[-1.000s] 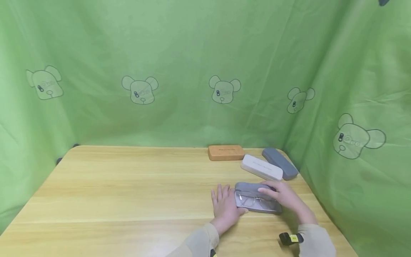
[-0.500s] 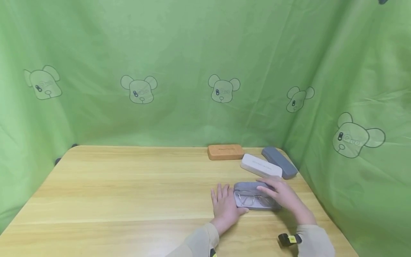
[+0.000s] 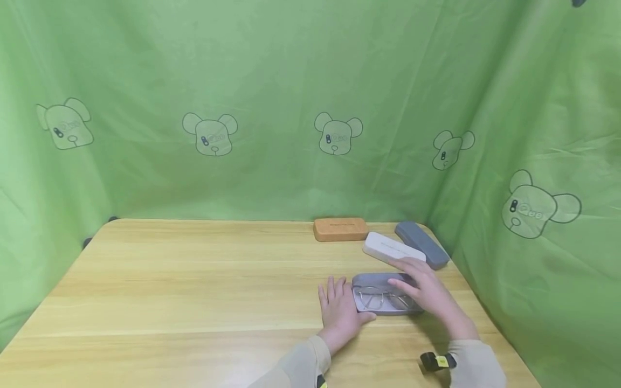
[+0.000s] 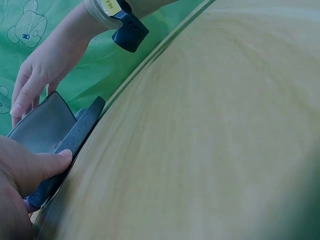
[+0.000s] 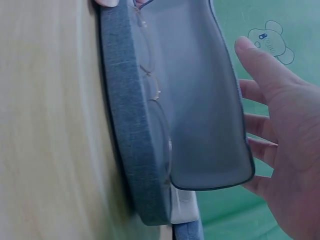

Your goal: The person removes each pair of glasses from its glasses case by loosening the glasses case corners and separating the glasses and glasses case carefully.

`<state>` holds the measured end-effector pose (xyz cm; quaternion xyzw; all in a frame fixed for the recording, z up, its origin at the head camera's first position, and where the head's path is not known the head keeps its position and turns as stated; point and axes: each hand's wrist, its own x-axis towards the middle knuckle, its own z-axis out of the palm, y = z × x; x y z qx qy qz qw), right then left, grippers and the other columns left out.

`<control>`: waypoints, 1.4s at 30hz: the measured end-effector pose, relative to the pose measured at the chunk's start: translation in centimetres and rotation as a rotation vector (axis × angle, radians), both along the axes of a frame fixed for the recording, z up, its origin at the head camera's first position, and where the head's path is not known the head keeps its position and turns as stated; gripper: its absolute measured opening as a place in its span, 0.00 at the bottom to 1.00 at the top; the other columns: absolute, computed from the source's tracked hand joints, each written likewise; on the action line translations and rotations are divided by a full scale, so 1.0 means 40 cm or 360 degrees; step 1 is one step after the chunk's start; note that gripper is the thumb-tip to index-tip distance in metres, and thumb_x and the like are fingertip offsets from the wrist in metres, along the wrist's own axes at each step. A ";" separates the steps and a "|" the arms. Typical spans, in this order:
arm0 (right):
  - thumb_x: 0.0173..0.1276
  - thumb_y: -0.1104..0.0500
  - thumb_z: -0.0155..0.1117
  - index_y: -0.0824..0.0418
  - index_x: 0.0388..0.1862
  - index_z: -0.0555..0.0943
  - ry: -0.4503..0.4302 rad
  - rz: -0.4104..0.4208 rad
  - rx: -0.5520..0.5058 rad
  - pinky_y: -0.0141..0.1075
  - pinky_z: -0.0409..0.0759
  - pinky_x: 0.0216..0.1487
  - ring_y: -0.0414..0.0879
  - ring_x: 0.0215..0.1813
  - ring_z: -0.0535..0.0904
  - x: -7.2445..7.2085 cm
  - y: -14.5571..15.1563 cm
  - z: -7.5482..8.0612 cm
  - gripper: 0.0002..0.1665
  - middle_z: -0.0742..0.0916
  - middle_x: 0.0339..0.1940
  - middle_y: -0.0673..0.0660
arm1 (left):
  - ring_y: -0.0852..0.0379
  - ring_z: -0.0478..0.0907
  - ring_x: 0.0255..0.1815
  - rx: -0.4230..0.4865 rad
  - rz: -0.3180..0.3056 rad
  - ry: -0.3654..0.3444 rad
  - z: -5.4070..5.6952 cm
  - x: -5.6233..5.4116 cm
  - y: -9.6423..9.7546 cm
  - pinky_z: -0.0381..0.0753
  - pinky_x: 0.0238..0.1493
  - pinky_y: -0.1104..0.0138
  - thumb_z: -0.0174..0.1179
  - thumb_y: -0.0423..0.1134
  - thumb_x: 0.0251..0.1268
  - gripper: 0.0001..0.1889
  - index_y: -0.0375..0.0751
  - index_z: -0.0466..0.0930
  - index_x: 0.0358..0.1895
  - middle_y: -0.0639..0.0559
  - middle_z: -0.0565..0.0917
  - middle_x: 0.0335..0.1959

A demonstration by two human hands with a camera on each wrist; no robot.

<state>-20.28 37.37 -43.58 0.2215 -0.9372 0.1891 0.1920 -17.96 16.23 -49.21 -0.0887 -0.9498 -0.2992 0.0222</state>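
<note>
A grey-blue glasses case (image 3: 383, 311) lies on the table with its lid (image 5: 200, 100) raised, showing a smooth grey lining. Inside it rests a pair of thin metal-framed glasses (image 3: 372, 297). My left hand (image 3: 339, 310) lies at the case's left end, fingers spread on the table; its straight thumb (image 4: 50, 162) touches the front side. Behind the lid's edge are the fingers of my right hand (image 3: 429, 291), loosely extended, with the thumb apart from the lid in the right wrist view. Part of the case's right end is hidden by this hand.
Beyond the hands lie a white glasses case (image 3: 393, 248), a dark blue-grey one (image 3: 422, 245) beside it, and an orange-brown one (image 3: 341, 229) near the table's (image 3: 194, 280) back edge. A green curtain (image 3: 271, 161) stands behind and at both sides.
The case's lid has swung up and back, baring more of the glasses and lining. My right hand has moved slightly away from me with it; my left hand has stayed in place.
</note>
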 end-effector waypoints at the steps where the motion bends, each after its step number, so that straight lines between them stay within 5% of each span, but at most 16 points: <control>1: 0.60 0.56 0.71 0.62 0.58 0.80 0.0004 -0.0004 -0.0002 0.62 0.67 0.63 0.63 0.60 0.75 0.002 0.000 0.005 0.27 0.83 0.56 0.65 | 0.42 0.53 0.79 0.0003 0.0000 -0.0007 0.000 0.000 0.000 0.46 0.78 0.43 0.69 0.66 0.42 0.47 0.43 0.68 0.66 0.48 0.69 0.71; 16: 0.51 0.60 0.76 0.62 0.54 0.80 0.0216 -0.0086 -0.0076 0.59 0.70 0.59 0.62 0.57 0.75 0.042 -0.005 0.087 0.29 0.83 0.54 0.65 | 0.41 0.54 0.78 0.0100 0.0003 -0.0011 -0.001 0.000 -0.002 0.46 0.78 0.43 0.73 0.65 0.38 0.47 0.42 0.70 0.62 0.46 0.69 0.70; 20: 0.47 0.61 0.77 0.62 0.53 0.80 0.0331 -0.0088 -0.0069 0.35 0.70 0.63 0.57 0.55 0.76 0.063 -0.007 0.124 0.31 0.83 0.54 0.62 | 0.41 0.54 0.78 0.0136 -0.0012 -0.0016 0.002 0.000 -0.003 0.46 0.78 0.42 0.74 0.64 0.37 0.48 0.41 0.70 0.63 0.45 0.69 0.71; 25: 0.45 0.61 0.78 0.65 0.52 0.80 0.0427 -0.0040 -0.0086 0.15 0.53 0.68 0.56 0.55 0.75 0.079 -0.010 0.149 0.32 0.83 0.53 0.62 | 0.40 0.53 0.78 0.0163 -0.0027 -0.0013 0.003 -0.003 -0.004 0.45 0.78 0.42 0.73 0.64 0.40 0.48 0.40 0.69 0.64 0.45 0.68 0.71; 32: 0.45 0.54 0.76 0.65 0.51 0.81 0.0503 0.0047 -0.0024 0.18 0.51 0.72 0.60 0.54 0.76 0.088 -0.023 0.135 0.33 0.83 0.52 0.64 | 0.41 0.51 0.79 0.0174 -0.0018 -0.0050 -0.004 -0.004 -0.009 0.44 0.78 0.42 0.72 0.64 0.42 0.47 0.41 0.69 0.65 0.45 0.67 0.72; 36: 0.59 0.42 0.68 0.66 0.49 0.81 0.0540 0.0111 -0.0007 0.20 0.57 0.71 0.59 0.51 0.76 0.092 -0.033 0.116 0.31 0.83 0.49 0.64 | 0.40 0.52 0.79 0.0165 -0.0020 -0.0043 -0.002 -0.002 -0.011 0.44 0.78 0.41 0.72 0.64 0.42 0.47 0.40 0.69 0.65 0.45 0.67 0.72; 39: 0.63 0.36 0.62 0.65 0.49 0.81 0.0566 0.0133 0.0030 0.31 0.70 0.63 0.56 0.48 0.77 0.091 -0.039 0.100 0.34 0.83 0.47 0.62 | 0.40 0.52 0.78 0.0164 -0.0026 -0.0038 0.003 -0.001 -0.011 0.45 0.78 0.41 0.72 0.63 0.42 0.46 0.40 0.70 0.64 0.44 0.67 0.72; 42: 0.57 0.42 0.70 0.63 0.50 0.81 0.0543 0.0119 0.0099 0.43 0.75 0.51 0.52 0.46 0.78 0.090 -0.040 0.083 0.30 0.84 0.46 0.59 | 0.40 0.53 0.78 0.0156 -0.0035 -0.0036 0.007 -0.001 -0.009 0.46 0.77 0.41 0.72 0.63 0.42 0.46 0.40 0.70 0.63 0.44 0.68 0.71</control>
